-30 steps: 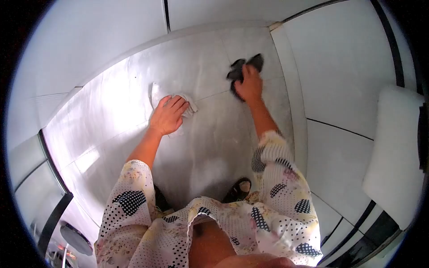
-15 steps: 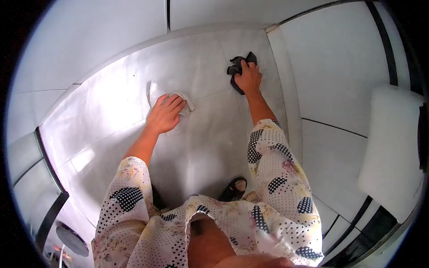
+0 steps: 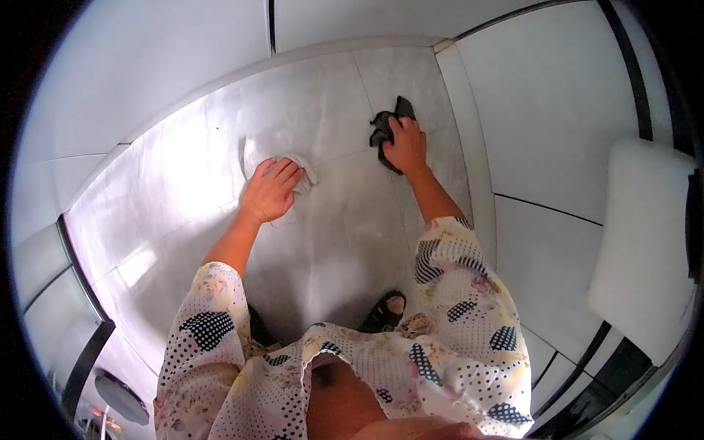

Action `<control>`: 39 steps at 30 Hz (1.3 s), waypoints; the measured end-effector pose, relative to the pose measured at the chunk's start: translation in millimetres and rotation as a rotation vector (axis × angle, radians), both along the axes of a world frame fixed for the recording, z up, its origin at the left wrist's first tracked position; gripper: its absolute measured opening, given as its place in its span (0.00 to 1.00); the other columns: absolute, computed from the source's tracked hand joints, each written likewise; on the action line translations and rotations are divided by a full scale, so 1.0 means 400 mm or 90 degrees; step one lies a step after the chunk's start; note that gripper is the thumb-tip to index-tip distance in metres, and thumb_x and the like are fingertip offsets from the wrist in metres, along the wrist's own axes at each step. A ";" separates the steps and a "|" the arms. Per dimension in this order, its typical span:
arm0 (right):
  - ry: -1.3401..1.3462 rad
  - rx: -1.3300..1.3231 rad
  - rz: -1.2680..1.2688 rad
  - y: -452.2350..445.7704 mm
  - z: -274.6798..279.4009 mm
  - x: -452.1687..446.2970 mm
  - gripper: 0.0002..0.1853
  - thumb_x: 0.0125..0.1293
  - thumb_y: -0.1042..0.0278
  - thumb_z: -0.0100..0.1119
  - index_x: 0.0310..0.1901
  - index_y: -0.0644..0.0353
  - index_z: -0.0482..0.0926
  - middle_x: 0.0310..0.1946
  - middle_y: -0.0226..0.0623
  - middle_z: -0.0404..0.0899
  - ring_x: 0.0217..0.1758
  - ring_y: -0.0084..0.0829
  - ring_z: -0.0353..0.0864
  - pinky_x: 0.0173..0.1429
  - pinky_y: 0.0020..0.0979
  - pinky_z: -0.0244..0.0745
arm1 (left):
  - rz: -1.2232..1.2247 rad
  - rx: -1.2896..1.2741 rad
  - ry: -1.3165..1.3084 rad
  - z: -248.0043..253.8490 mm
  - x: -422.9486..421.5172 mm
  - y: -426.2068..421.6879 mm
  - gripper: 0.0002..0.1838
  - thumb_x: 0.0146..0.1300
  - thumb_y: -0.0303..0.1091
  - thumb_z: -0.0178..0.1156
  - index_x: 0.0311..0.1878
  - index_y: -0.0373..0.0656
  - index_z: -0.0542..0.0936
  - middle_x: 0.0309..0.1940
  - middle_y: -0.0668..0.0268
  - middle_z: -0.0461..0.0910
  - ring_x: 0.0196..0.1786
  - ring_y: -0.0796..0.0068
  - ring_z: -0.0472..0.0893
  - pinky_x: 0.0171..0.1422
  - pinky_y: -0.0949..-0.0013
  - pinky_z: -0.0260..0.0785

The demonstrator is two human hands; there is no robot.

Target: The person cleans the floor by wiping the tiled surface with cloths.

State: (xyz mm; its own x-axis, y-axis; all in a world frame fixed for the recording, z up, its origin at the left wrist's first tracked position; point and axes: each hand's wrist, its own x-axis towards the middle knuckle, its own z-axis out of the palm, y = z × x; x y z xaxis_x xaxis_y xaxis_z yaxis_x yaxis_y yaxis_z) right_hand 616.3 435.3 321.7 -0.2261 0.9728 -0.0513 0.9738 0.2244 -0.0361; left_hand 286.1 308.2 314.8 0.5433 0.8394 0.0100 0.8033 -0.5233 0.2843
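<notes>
My left hand (image 3: 270, 192) presses down on a thin white cloth (image 3: 306, 176), its fingers bent over the near part. The cloth lies crumpled on the pale grey tiled floor (image 3: 352, 227), and its left part blends into the bright glare. Farther off to the right, my right hand (image 3: 408, 150) grips a bunched black cloth (image 3: 382, 126) against the same floor. Folds of the black cloth stick out beyond the fingers and to their left. The fingertips of both hands are partly hidden in the cloth.
White cabinet fronts (image 3: 543, 95) border the floor at the back and right. A large white block-like object (image 3: 638, 235) stands at the right. One dark sandal (image 3: 385, 311) shows near my body. A dark oval object (image 3: 121, 396) is at lower left. A small dark speck (image 3: 217, 128) marks the floor.
My right hand has drawn the black cloth a little toward my body, and its folds have shifted. My left hand and the white cloth have hardly moved.
</notes>
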 end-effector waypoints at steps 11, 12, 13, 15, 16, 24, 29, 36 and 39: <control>0.022 0.019 -0.035 0.093 -0.021 -0.013 0.32 0.53 0.60 0.64 0.62 0.53 0.73 0.53 0.43 0.72 0.59 0.48 0.70 0.58 0.54 0.68 | -0.001 -0.028 0.015 0.018 0.006 0.005 0.27 0.58 0.36 0.57 0.64 0.48 0.73 0.64 0.69 0.70 0.71 0.70 0.62 0.77 0.56 0.47; 0.028 0.006 -0.021 0.069 -0.029 0.007 0.32 0.53 0.60 0.64 0.63 0.53 0.73 0.54 0.43 0.71 0.60 0.48 0.70 0.58 0.54 0.68 | 0.003 -0.031 0.013 0.016 0.006 0.005 0.27 0.58 0.36 0.57 0.64 0.49 0.73 0.63 0.71 0.70 0.71 0.72 0.61 0.77 0.57 0.46; 0.034 -0.010 -0.006 0.054 -0.021 0.017 0.32 0.53 0.60 0.64 0.63 0.53 0.73 0.54 0.43 0.71 0.60 0.49 0.70 0.58 0.54 0.68 | 0.008 -0.037 0.010 0.015 0.008 0.002 0.27 0.59 0.37 0.57 0.64 0.49 0.73 0.63 0.72 0.70 0.71 0.74 0.61 0.77 0.58 0.46; 0.035 -0.015 -0.032 0.069 -0.013 0.025 0.31 0.53 0.60 0.64 0.62 0.52 0.74 0.57 0.44 0.70 0.61 0.49 0.69 0.58 0.54 0.68 | 0.008 -0.037 0.013 0.013 0.005 -0.001 0.27 0.59 0.37 0.56 0.64 0.49 0.73 0.63 0.72 0.70 0.71 0.74 0.61 0.77 0.58 0.46; 0.032 -0.003 -0.057 0.095 -0.010 0.020 0.31 0.53 0.60 0.64 0.62 0.52 0.74 0.57 0.44 0.70 0.61 0.49 0.69 0.58 0.54 0.68 | 0.005 -0.036 0.017 0.014 0.007 0.000 0.27 0.59 0.37 0.56 0.64 0.49 0.73 0.63 0.72 0.70 0.71 0.74 0.61 0.77 0.58 0.46; 0.091 0.000 0.026 0.006 -0.026 0.010 0.29 0.51 0.60 0.64 0.57 0.57 0.74 0.52 0.44 0.72 0.58 0.49 0.70 0.57 0.54 0.68 | 0.001 -0.023 0.005 0.009 0.006 0.001 0.26 0.60 0.36 0.56 0.64 0.49 0.73 0.64 0.72 0.70 0.71 0.73 0.61 0.77 0.58 0.46; 0.069 0.056 -0.080 -0.018 -0.047 0.129 0.38 0.56 0.52 0.62 0.65 0.64 0.65 0.67 0.52 0.61 0.72 0.53 0.58 0.70 0.57 0.56 | -0.002 -0.026 0.002 0.014 0.005 0.003 0.27 0.58 0.35 0.57 0.63 0.47 0.74 0.64 0.69 0.71 0.71 0.70 0.62 0.77 0.56 0.47; 0.109 0.043 -0.198 0.351 -0.078 0.088 0.49 0.63 0.30 0.49 0.73 0.64 0.54 0.74 0.53 0.51 0.78 0.51 0.47 0.75 0.59 0.45 | -0.007 -0.016 -0.026 0.014 0.005 0.008 0.28 0.55 0.35 0.59 0.62 0.46 0.74 0.63 0.68 0.71 0.70 0.69 0.64 0.75 0.54 0.50; 0.138 0.146 -0.110 0.433 -0.093 -0.049 0.40 0.58 0.39 0.60 0.63 0.63 0.68 0.64 0.53 0.67 0.70 0.51 0.62 0.68 0.57 0.56 | -0.001 -0.015 -0.028 0.009 0.003 0.006 0.28 0.55 0.36 0.59 0.62 0.46 0.74 0.62 0.69 0.71 0.69 0.70 0.64 0.74 0.55 0.50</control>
